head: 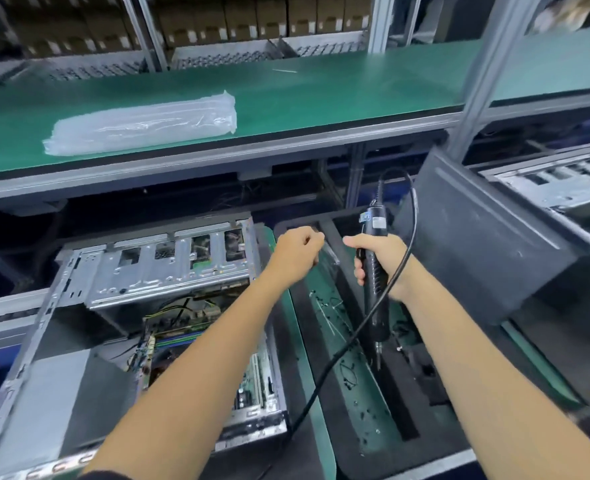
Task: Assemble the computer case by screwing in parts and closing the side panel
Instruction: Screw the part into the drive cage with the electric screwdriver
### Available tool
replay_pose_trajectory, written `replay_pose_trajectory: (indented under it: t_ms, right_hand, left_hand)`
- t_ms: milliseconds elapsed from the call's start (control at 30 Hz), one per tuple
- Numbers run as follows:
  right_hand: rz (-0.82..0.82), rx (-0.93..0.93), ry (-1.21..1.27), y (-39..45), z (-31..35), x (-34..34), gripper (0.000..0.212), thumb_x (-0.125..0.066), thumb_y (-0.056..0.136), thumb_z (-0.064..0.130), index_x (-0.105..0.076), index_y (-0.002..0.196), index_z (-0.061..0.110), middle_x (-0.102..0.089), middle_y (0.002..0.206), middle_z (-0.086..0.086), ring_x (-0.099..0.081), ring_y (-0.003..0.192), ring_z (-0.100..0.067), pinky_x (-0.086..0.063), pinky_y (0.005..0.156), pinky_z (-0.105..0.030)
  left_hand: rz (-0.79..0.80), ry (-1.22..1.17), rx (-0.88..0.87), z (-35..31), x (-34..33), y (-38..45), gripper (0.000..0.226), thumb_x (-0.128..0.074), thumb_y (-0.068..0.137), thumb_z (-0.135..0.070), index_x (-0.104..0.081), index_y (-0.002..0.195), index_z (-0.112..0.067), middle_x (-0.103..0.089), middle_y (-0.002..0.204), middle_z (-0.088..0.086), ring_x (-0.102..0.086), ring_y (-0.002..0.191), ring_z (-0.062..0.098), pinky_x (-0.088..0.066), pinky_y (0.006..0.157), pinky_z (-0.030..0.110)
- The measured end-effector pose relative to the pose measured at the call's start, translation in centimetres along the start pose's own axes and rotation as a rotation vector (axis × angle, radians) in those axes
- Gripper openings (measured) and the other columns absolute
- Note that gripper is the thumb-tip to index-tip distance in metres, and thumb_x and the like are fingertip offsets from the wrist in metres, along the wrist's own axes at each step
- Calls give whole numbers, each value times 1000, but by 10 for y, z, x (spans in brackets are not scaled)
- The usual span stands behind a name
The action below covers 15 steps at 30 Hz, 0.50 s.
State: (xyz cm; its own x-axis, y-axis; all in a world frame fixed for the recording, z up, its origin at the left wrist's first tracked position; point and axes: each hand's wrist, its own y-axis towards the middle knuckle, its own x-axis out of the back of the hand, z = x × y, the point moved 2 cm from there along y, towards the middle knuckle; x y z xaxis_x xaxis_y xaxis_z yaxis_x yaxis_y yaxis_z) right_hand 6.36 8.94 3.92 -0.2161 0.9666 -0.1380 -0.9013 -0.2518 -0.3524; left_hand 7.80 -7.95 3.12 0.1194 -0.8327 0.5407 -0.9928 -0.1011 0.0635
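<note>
**A:** Where do we stand with the build?

**B:** We judge it well short of finished. The computer case (155, 306) lies on the lower bench at our left, its side uncovered, so we look straight into it: a metal drive cage at the far end, a circuit board and coloured wires nearer us. The dark side panel (477, 244) is off the case, tilted up at our right, well apart from it. Closing it remains to be done, and probably some screwing too; we cannot tell which screws are already in.

**A:** And our hands?

**B:** Our right hand (380, 263) is wrapped firmly round the black electric screwdriver (375, 271), fingers curled tight about its barrel, tip pointing down toward us. Its cable (335, 355) loops over the top and trails down between our arms. The tip hangs above a black tray (404, 386) with a green floor scattered with small screws, just right of the case.

**A:** The left?

**B:** Our left hand (298, 251) hovers over the far end of that tray, fingers curled in narrowly with the fingertips drawn together. It may be pinching a screw, but the view is too blurred to say whether it holds anything.
</note>
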Motion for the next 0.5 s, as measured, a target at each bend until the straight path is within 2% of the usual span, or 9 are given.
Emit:
replay_pose_trajectory:
  t_ms: [200, 300, 433, 500]
  right_hand:
    - [-18, -87, 32, 28, -45, 11, 14, -77, 80, 12, -64, 77, 8, -50, 48, -8, -44, 37, -20, -39, 42, -25]
    - [-24, -138, 43, 43, -65, 13, 19, -78, 78, 11, -60, 73, 9, -51, 47, -8, -44, 35, -20, -40, 40, -24]
    - [0, -219, 30, 59, -89, 18, 22, -79, 77, 12, -59, 68, 8, -51, 50, -10, -44, 35, -21, -41, 38, -24]
    - [17, -232, -13, 65, -100, 19, 24, -80, 76, 13, -58, 69, 6, -51, 57, -12, -46, 38, -20, -42, 40, -25]
  left_hand:
    - [59, 73, 148, 14, -24, 2, 26, -50, 93, -25, -54, 71, -11, -63, 65, 1, -59, 63, 21, -51, 68, 34]
    - [67, 183, 212, 29, -29, 1, 19, -51, 90, -21, -58, 77, -10, -67, 74, 6, -56, 64, 19, -47, 64, 31]
    - [99, 261, 280, 35, -37, 10, 15, -50, 89, -18, -62, 84, -10, -66, 80, 3, -54, 64, 15, -43, 56, 24]
    - [135, 303, 323, 36, -42, 13, 16, -49, 88, -16, -62, 84, -8, -66, 80, 5, -54, 65, 17, -45, 59, 27]
